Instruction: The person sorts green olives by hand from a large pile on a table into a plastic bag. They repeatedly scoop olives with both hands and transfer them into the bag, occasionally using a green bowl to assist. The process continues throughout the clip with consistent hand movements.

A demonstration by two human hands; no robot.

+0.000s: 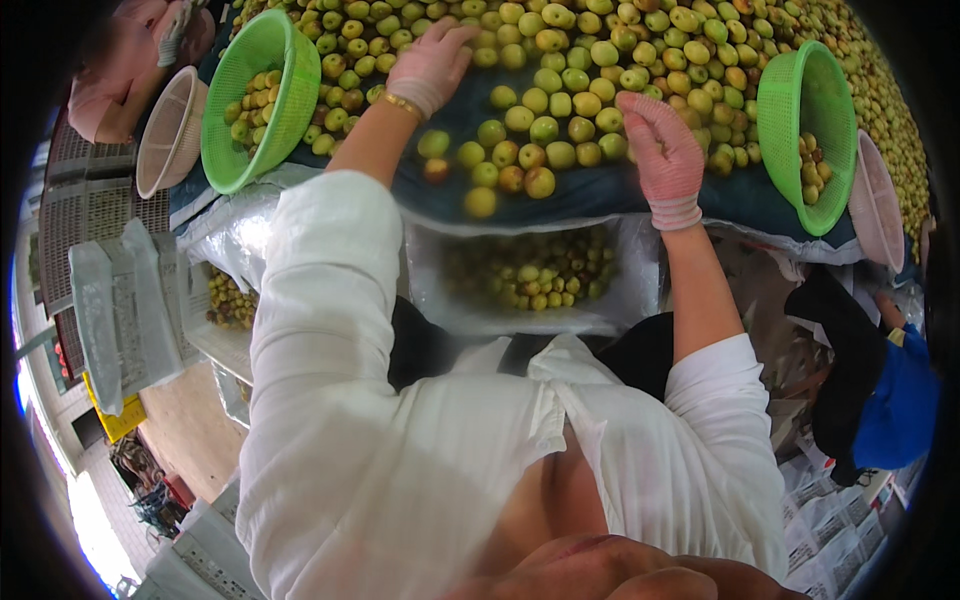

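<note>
Green and reddish jujube-like fruits lie spread over a table covered with dark blue cloth. My left hand, in a thin pinkish glove with a gold bracelet at the wrist, reaches over the fruits at the upper middle; its fingers are apart and touch or hover at the pile. My right hand, in a similar glove, is at the right side of the loose fruits, its fingers curled towards the thumb; whether a fruit is inside is hidden. Below the table edge, a plastic-lined crate holds more fruits.
Green plastic baskets with some fruits stand tilted at left and right, each beside a pale pink basket. Another crate of fruits is at lower left. A person works at upper left; another in blue is at right.
</note>
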